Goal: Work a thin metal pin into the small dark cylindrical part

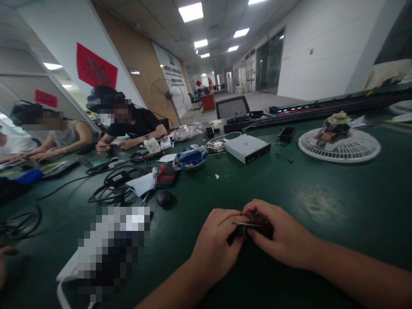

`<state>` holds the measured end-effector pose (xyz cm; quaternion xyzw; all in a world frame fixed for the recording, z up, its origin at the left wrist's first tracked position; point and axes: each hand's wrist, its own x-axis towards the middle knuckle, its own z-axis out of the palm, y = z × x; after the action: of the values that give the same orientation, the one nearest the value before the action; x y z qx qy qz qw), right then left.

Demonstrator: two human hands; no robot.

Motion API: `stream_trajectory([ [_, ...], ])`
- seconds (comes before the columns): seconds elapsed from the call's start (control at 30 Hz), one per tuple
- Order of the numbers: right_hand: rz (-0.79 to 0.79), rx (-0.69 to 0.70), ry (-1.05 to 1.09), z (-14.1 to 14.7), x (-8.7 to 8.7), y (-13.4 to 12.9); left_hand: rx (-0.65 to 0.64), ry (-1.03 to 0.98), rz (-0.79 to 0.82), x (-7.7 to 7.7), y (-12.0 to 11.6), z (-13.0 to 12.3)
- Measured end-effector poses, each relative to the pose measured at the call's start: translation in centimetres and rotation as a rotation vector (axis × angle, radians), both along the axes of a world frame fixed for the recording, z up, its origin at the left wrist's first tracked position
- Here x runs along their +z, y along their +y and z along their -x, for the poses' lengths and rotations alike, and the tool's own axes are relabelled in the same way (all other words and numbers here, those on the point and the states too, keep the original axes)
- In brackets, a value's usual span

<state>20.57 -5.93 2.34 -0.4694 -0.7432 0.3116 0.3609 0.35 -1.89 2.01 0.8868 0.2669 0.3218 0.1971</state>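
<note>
Near the front of the green table (193, 193), my left hand (217, 240) and my right hand (283, 236) meet, both with curled fingers. Between them they grip a small dark object with a thin, flat, shiny edge (247, 224). The fingers cover most of it, so its kind does not show. My left thumb and fingers pinch its left side, while my right fingers and thumb wrap its right side. A silver optical disc drive (245, 148) lies beyond the hands. To their left sits a black computer mouse (164, 198).
A white fan grille (341, 148) with a motor lies at right, near a black tray (287, 134). Coiled black cables (109, 184), a bowl of blue cloth (191, 158) and a white device, partly blurred out, (69, 266) occupy the left. Co-workers sit along the left side.
</note>
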Motion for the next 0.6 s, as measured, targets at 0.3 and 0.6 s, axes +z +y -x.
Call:
stream_trajectory([
  [0.3, -0.04, -0.092, -0.076, 0.25, -0.45, 0.2, 0.01, 0.001, -0.041, -0.26, 0.16, -0.08],
  [0.6, -0.035, -0.072, -0.002, 0.02, -0.15, -0.24, 0.08, 0.001, 0.016, 0.09, -0.05, -0.16],
])
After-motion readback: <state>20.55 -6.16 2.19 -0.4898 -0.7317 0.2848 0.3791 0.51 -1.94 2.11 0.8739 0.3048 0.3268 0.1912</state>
